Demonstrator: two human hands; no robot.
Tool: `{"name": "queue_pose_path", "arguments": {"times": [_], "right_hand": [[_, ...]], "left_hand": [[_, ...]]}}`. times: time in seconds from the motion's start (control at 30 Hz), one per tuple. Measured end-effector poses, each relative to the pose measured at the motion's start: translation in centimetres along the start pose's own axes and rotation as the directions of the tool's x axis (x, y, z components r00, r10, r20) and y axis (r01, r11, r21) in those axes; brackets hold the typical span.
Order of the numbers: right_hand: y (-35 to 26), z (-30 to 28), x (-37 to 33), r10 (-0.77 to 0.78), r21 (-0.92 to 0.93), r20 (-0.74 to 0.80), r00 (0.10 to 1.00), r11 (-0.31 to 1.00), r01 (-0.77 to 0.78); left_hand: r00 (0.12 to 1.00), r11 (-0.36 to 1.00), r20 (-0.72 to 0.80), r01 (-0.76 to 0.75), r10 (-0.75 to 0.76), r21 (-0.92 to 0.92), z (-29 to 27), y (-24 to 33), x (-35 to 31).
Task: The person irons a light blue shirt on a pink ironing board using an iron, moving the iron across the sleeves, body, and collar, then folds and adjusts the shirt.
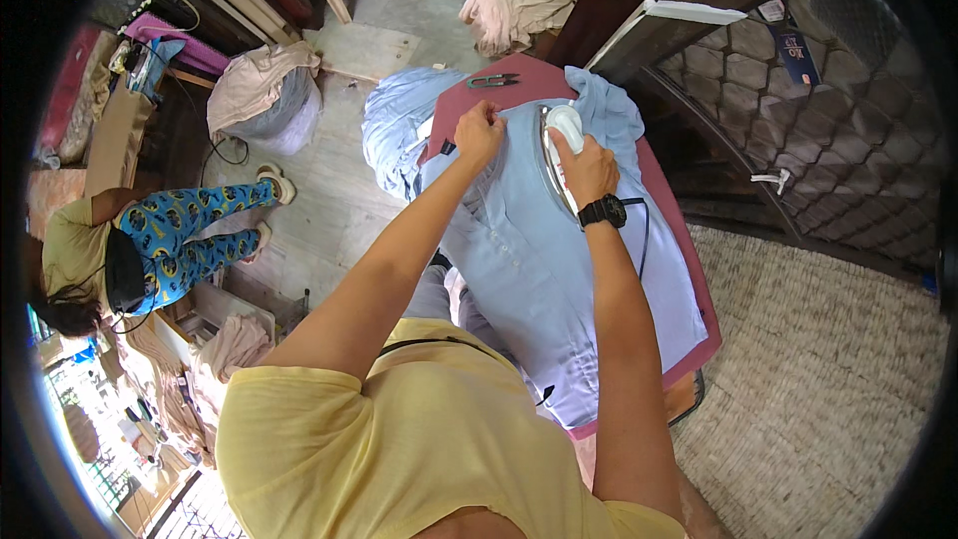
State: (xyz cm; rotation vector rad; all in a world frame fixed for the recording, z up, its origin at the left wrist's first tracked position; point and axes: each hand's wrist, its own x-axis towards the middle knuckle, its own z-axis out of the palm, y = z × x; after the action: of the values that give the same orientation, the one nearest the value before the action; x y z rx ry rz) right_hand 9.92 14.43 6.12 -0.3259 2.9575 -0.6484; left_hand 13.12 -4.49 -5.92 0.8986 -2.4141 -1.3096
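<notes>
A light blue shirt (539,279) lies spread over the maroon ironing board (544,77), its lower part hanging towards me. My right hand (594,172), with a black watch on the wrist, is wrapped round the handle of a white iron (566,124). The iron stands on the cloth along the right side of the shirt, and its soleplate is hidden. On the far left edge of the shirt, my left hand (480,135) is closed, fingers bent together at the fabric. Green-handled thread snips (493,81) rest on the board beyond both hands.
More blue cloth (404,125) bunches over the board's left side. A dark cord (645,225) runs down from beside my right wrist. At the right stands a dark lattice gate (738,130). Another person (190,240) stands at the left, near a covered bundle (264,95).
</notes>
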Motion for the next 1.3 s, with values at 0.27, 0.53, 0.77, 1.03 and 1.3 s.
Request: {"name": "queue_pose_path", "arguments": {"times": [0.27, 0.53, 0.77, 1.03, 1.3], "right_hand": [[-1.1, 0.3, 0.1, -0.006, 0.02, -0.022, 1.0, 1.0, 0.006], [-2.5, 1.2, 2.3, -0.042, -0.019, 0.013, 0.999, 0.999, 0.042], [-2.9, 1.6, 2.1, -0.088, -0.033, 0.033, 0.996, 0.995, 0.09], [-3.6, 1.2, 1.9, -0.174, -0.052, 0.107, 0.979, 0.982, 0.181], [-3.9, 1.9, 2.0, -0.132, -0.03, 0.093, 0.987, 0.99, 0.136]], "left_hand": [[0.993, 1.0, -0.118, 0.018, -0.018, 0.0, -0.5, 0.0, 0.3], [0.996, 0.991, -0.006, 0.087, -0.088, -0.103, -0.8, -1.0, 1.8], [0.998, 0.988, 0.051, 0.03, -0.023, -0.152, -0.8, -2.8, 2.8], [0.994, 0.966, 0.111, 0.046, -0.018, -0.254, -1.1, -3.4, 3.3], [0.987, 0.935, 0.157, 0.07, -0.016, -0.347, -1.8, -3.6, 3.4]]}}
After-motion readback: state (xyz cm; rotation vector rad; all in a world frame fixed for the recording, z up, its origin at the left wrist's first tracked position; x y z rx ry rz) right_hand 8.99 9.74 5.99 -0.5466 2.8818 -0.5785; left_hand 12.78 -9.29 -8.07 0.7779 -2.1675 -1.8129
